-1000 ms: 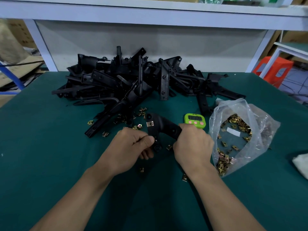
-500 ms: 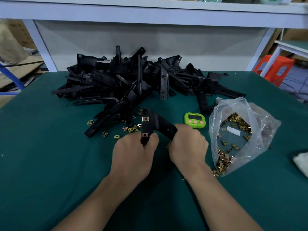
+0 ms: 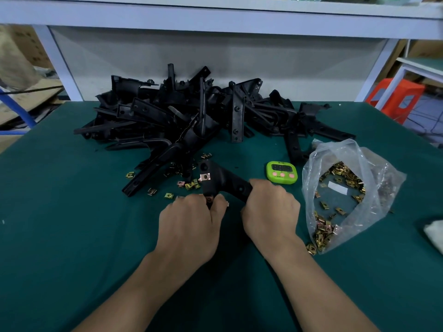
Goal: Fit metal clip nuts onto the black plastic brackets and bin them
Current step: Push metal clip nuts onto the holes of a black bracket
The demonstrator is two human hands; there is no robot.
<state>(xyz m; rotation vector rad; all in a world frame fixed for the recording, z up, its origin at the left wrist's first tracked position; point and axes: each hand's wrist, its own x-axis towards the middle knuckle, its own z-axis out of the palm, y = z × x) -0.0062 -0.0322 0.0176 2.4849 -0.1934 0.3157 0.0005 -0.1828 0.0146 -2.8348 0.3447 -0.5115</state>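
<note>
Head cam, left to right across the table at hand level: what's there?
Leftmost loose clip nut → left hand → black bracket → right hand → clear bag of clip nuts → white object at the edge.

Light: dim, cool, overhead | Shadows: soft, pooled on table (image 3: 60, 212) under left hand (image 3: 189, 226) and right hand (image 3: 271, 212) | Glare: mild sheen on plastic bag (image 3: 381, 161) | Edges: shelf (image 3: 215, 19) bows, corners blur
</note>
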